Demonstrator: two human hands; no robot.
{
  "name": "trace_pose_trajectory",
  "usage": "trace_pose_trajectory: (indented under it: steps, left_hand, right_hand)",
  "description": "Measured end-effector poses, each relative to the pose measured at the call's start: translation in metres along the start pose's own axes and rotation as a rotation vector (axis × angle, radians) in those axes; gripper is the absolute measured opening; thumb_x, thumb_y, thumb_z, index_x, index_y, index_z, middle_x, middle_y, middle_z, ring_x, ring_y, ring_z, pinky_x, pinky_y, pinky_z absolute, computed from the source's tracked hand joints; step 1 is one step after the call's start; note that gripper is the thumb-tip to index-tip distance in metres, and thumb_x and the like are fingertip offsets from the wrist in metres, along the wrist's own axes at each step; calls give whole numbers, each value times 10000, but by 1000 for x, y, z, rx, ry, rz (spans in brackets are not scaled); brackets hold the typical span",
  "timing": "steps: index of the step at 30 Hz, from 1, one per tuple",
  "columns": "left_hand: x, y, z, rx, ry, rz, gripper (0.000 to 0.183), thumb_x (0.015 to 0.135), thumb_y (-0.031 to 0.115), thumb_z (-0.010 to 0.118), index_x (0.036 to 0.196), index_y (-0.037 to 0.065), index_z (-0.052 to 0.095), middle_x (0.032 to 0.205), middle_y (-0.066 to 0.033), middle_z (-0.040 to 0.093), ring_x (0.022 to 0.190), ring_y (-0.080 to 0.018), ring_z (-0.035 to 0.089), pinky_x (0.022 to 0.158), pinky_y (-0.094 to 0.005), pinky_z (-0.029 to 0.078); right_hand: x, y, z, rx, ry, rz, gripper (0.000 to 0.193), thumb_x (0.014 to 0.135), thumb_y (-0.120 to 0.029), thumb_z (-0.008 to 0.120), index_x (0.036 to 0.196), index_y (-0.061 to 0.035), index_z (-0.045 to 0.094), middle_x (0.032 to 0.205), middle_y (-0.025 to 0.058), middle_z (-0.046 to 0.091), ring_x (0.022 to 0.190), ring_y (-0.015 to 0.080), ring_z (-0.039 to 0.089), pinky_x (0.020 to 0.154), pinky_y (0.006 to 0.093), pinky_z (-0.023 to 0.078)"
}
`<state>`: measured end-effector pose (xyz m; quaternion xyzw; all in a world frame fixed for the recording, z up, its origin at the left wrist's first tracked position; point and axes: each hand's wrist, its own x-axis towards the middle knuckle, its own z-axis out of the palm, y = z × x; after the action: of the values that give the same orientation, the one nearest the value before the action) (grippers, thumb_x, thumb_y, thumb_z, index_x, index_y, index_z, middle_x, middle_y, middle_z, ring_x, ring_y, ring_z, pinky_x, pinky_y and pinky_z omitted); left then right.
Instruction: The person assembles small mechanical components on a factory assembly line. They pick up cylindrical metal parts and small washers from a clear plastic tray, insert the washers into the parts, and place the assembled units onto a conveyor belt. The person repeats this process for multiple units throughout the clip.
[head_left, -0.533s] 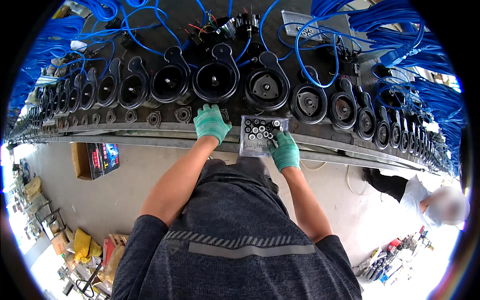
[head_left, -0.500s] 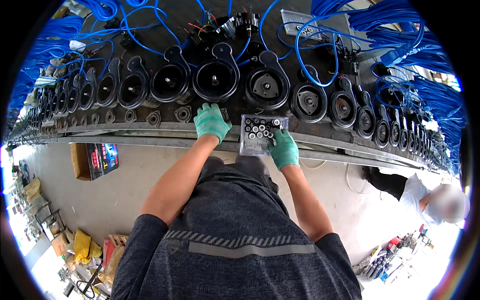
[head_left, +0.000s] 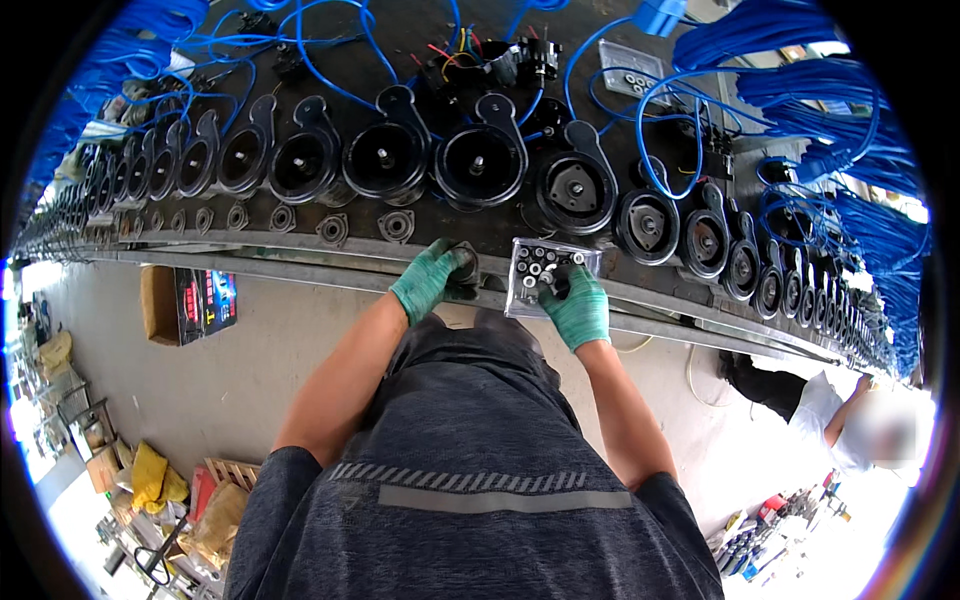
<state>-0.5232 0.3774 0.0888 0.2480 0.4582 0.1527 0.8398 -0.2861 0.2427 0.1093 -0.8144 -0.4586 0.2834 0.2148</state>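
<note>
My left hand [head_left: 424, 285], in a green glove, grips a small dark metal flange [head_left: 466, 262] at the bench's front edge. In a matching glove, my right hand [head_left: 580, 308] is over the right side of a clear plastic box [head_left: 526, 306]. Its thumb and fingers are drawn together around something small and dark that I cannot make out. Several small black and whitish rings [head_left: 535, 268] lie in the box. Behind the hands stands a row of round black housings, one [head_left: 480, 165] with a bare central shaft, another [head_left: 574, 188] with a grey plate inside.
More flanges [head_left: 396, 226] line the bench edge to the left. Blue cable [head_left: 650, 130] loops over the housings, and cable bundles [head_left: 780, 80] rise on both sides. A second clear case [head_left: 632, 72] lies farther back. A cardboard box [head_left: 165, 305] stands below left; another person [head_left: 815, 410] is at right.
My left hand has drawn a flange toward the bench edge, where it now shows beside the fingers. My right hand's fingers have drawn together over the box. The view has shifted slightly.
</note>
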Motion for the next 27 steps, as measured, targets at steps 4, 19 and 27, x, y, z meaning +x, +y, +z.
trace_pose_trajectory:
  steps: [4,19,27]
  left_hand:
    - [-10,-8,-7,-353,-69,-77,324,1048,266,533,1298,62,551,1206,-117,633,1068,-251,658,901,-458,605]
    - [-33,-6,-6,-52,-77,96,416,1014,77,499,1428,48,478,1298,-115,612,1132,-228,637,974,-417,570]
    - [-52,12,7,2,-105,134,503,999,-7,555,1479,6,406,1329,-129,582,1178,-232,623,1035,-371,551]
  right_hand:
    - [-9,-79,7,34,-62,-196,398,787,-282,816,1062,-24,686,969,166,697,850,338,690,778,435,566]
    - [0,-104,33,87,-90,-248,437,799,-267,844,1112,-39,644,1006,140,683,874,323,685,776,425,564]
    - [2,-92,37,604,-381,140,279,948,-199,694,1123,18,678,833,56,696,668,102,595,580,256,490]
